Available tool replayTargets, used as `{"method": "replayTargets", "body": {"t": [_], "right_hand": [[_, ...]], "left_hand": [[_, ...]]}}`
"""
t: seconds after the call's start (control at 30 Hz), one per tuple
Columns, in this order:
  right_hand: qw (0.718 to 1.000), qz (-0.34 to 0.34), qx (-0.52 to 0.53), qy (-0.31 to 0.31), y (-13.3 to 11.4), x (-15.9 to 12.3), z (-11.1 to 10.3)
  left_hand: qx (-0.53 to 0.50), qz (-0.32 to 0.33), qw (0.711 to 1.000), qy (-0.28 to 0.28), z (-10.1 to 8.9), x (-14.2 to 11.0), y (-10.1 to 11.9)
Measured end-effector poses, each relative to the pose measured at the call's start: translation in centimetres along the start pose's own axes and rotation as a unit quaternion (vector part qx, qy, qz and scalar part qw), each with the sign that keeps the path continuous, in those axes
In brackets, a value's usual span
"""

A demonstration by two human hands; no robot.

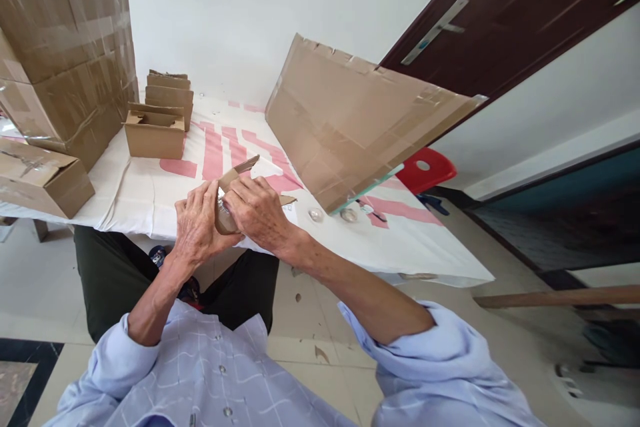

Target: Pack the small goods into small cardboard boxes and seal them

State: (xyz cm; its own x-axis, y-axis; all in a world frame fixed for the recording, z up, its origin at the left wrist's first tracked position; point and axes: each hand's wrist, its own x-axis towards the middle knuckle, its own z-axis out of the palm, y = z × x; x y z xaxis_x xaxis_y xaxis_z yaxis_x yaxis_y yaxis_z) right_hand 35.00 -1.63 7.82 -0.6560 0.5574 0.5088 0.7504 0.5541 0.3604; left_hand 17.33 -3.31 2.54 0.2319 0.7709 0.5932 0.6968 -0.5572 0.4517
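Observation:
A small cardboard box [226,221] with raised flaps is between my two hands at the near edge of the table. My left hand [197,219] wraps round its left side, the thumb along the bottom. From the right, my right hand [257,212] grips the box near its top, its fingers curled over the opening. Something shiny shows beside the right fingertips, too small to make out. One flap sticks up behind the hands and another juts out to the right. Most of the box is hidden by my fingers.
Small open cardboard boxes [155,137] stand in a row behind, left of centre. A tall taped stack of cartons [75,73] and a closed carton [45,177] are at left. A large cardboard sheet [360,113] leans at right, near tape rolls [349,215] and a red stool [425,167].

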Motion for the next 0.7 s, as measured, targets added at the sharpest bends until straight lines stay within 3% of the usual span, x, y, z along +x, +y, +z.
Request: {"method": "replayTargets", "body": {"t": [0.23,0.47,0.7], "right_hand": [[1.0,0.001,-0.003,0.009,-0.03,-0.19,0.54],[1.0,0.012,0.016,-0.023,-0.01,0.14,0.0],[1.0,-0.013,0.002,0.005,0.19,-0.15,0.7]], "left_hand": [[0.001,-0.004,1.0,0.003,-0.01,0.01,0.22],[0.0,-0.012,1.0,0.002,0.03,0.1,0.32],[-0.007,-0.006,1.0,-0.009,-0.09,0.14,0.08]]}}
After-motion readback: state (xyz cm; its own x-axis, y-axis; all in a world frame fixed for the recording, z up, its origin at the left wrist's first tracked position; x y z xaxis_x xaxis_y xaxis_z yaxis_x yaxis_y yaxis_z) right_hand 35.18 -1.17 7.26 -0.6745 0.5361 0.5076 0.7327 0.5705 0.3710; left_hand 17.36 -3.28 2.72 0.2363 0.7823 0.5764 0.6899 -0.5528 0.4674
